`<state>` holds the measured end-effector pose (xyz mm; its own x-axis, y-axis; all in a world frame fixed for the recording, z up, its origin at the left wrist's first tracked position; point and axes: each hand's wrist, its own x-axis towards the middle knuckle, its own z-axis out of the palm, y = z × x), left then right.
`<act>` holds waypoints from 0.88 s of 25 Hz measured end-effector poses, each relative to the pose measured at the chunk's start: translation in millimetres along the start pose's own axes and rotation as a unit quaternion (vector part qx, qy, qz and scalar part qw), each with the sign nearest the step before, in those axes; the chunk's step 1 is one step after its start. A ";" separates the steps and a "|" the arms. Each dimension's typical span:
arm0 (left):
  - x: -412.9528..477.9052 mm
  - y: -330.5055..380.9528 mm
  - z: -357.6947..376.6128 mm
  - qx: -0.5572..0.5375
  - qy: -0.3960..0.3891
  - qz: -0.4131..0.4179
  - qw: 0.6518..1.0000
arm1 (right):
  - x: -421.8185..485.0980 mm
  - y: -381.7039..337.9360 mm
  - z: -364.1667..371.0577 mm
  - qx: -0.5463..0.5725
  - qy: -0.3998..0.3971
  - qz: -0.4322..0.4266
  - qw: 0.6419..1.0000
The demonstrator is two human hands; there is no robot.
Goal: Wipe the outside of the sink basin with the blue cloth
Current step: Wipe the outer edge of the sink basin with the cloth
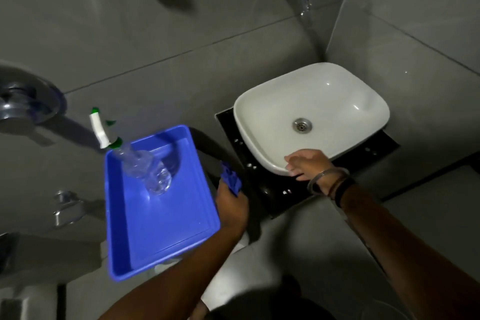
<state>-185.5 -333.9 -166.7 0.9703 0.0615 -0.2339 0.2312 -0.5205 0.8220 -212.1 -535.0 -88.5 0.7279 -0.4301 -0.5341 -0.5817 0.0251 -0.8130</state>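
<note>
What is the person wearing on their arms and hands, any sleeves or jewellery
Both forearms are bare, with no sleeves or gloves in view. The right hand has a thin metal bangle and a dark band at its wrist. The left hand shows nothing worn on it or its wrist.

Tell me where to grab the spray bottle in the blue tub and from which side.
Grip the spray bottle by its narrow neck, just below the white trigger head. Come from above on the tub's far-left corner: the bottle leans there with the head sticking out over the rim, while its clear body sits low inside the tub.
</note>
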 end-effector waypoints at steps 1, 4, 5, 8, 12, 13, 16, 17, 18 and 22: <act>-11.1 0.7 25.3 0.021 -0.035 0.052 0.998 | 3.5 0.0 -21.5 0.008 0.025 -0.013 1.000; -42.0 -14.8 100.0 0.217 -0.233 0.188 0.929 | 14.7 6.1 -71.0 0.013 0.068 -0.042 0.997; -50.0 -23.5 121.1 0.292 -0.263 0.208 0.896 | 21.6 9.4 -83.9 0.004 0.078 -0.059 0.995; -57.8 -42.0 143.6 0.337 -0.224 0.228 0.886 | 46.6 18.4 -99.5 -0.073 0.129 -0.150 0.978; -49.2 -42.1 140.8 0.333 -0.200 0.253 0.886 | 86.1 22.6 -81.8 -0.343 0.216 -0.234 0.884; -49.8 -40.6 141.7 0.339 -0.211 0.250 0.882 | 95.8 26.5 -77.8 -0.394 0.192 -0.224 0.870; -54.1 -45.5 144.9 0.368 -0.268 0.303 0.837 | 117.2 50.5 -75.3 -0.515 0.137 -0.197 0.823; -52.9 -49.0 144.9 0.378 -0.293 0.330 0.814 | 121.1 56.1 -75.8 -0.538 0.134 -0.200 0.808; -52.2 -50.8 145.6 0.383 -0.309 0.354 0.796 | 122.1 56.8 -78.4 -0.549 0.130 -0.202 0.801; -54.1 -56.3 144.9 0.360 -0.264 0.326 0.833 | 121.8 51.3 -80.7 -0.585 0.094 -0.241 0.769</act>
<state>-261.3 -431.3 -275.5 0.6624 -0.7189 -0.2108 -0.6205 -0.6842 0.3832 -182.5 -658.9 -176.5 0.9598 -0.2609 -0.1035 -0.2697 -0.9594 -0.0827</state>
